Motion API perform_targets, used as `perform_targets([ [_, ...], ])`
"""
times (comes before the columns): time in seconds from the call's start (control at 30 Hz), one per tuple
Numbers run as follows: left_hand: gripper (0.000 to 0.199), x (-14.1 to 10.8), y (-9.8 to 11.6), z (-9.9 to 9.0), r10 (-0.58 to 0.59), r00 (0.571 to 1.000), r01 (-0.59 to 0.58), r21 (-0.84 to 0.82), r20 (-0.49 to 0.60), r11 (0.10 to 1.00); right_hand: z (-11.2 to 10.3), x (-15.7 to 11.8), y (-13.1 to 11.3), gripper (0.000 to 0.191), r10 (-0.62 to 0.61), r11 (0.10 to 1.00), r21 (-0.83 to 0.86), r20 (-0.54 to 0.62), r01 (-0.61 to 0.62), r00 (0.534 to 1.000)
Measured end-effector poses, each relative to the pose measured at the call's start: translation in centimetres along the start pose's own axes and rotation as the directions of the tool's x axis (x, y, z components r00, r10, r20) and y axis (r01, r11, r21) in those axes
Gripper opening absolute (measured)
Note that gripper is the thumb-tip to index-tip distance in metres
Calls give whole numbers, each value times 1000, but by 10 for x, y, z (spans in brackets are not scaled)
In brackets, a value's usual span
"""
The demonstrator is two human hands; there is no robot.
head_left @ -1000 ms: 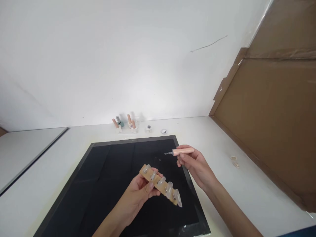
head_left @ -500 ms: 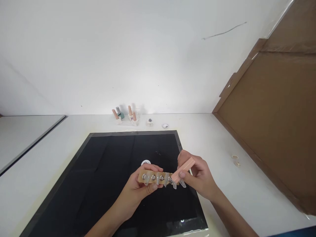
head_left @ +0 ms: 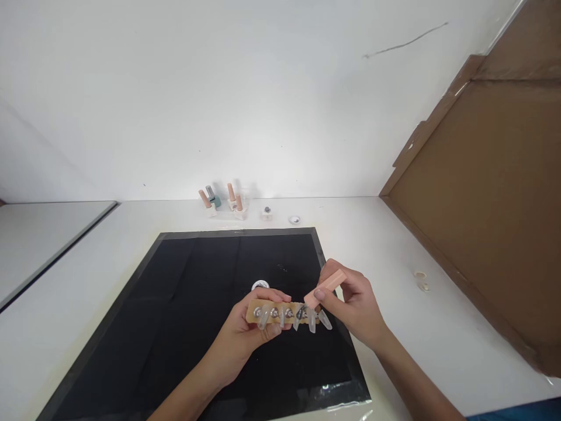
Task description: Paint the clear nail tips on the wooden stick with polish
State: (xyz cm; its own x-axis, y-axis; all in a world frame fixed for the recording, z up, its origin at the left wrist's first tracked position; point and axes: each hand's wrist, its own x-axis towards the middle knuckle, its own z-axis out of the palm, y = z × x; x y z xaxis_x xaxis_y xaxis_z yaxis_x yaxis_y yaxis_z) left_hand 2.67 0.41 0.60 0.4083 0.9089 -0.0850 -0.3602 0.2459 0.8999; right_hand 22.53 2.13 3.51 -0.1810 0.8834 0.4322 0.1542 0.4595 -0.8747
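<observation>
My left hand (head_left: 256, 321) grips a tan strip-shaped nail tip stand (head_left: 251, 313) by its left part, thumb in front and fingers behind. Several clear false nails (head_left: 311, 320) fan out along the strip, with round metal studs between them. One nail near the right part carries a dark grey mark. Between the thumb and fingers of my right hand (head_left: 350, 298) is a nail polish brush with a peach cap (head_left: 331, 285), slanted down to the left over the nails. Its bristles are hard to make out.
Behind the black mat (head_left: 197, 280), several nail polish bottles (head_left: 239, 207) stand by the wall. To their right are a small bottle with a grey top (head_left: 266, 214) and a small white dish (head_left: 294, 220). A round white item (head_left: 260, 285) lies beyond my left hand. Brown cardboard (head_left: 482, 204) rises at right.
My right hand has moved slightly up with the brush, uncovering more of the right-hand nails and the dark mark. My left hand holds the stand almost in place. The camera view has shifted a little.
</observation>
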Motion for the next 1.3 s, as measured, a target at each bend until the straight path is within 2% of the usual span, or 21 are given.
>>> perform_targets([
  [0.1, 18, 0, 0, 1, 7, 1000, -7, 13, -10, 1000, -1, 1, 0, 21, 20, 1000, -13, -63, -21, 998],
  [0.2, 18, 1, 0, 1, 11, 999, -10, 39, -38, 999, -3, 0, 2, 21, -25, 1000, 13, -97, 27, 995],
  [0.33, 17, 1, 1, 0, 32, 997, -26, 94, -64, 995, -3, -1, 3, 19, -159, 985, 69, 41, 156, 986],
  [0.43, 17, 0, 1, -1, 33, 997, -24, 121, -71, 992, 0, -1, 1, 21, -188, 982, 14, 92, 188, 978],
  [0.67, 19, 2, 0, -1, 49, 996, -38, 142, -75, 989, 0, 2, 0, 21, -116, 982, -155, -45, 108, 992],
  [0.77, 19, 3, 0, -1, 78, 994, -65, 167, -75, 984, -1, 2, 1, 22, -124, 983, -148, -92, 109, 988],
  [0.9, 18, 3, 1, -1, 95, 993, -79, 218, -63, 973, -1, 2, 1, 22, -211, 975, -66, 35, 213, 977],
  [1.0, 17, 2, 1, -1, 113, 992, -98, 240, -51, 966, 1, 2, 0, 23, -215, 968, -113, 80, 223, 973],
  [1.2, 17, 2, 0, -2, 153, 988, -137, 295, -33, 946, 1, 2, 1, 23, -151, 960, -243, -43, 136, 988],
  [1.3, 16, 2, 1, -2, 156, 987, -137, 301, -38, 944, -1, 2, 1, 23, -145, 966, -227, -82, 123, 986],
])
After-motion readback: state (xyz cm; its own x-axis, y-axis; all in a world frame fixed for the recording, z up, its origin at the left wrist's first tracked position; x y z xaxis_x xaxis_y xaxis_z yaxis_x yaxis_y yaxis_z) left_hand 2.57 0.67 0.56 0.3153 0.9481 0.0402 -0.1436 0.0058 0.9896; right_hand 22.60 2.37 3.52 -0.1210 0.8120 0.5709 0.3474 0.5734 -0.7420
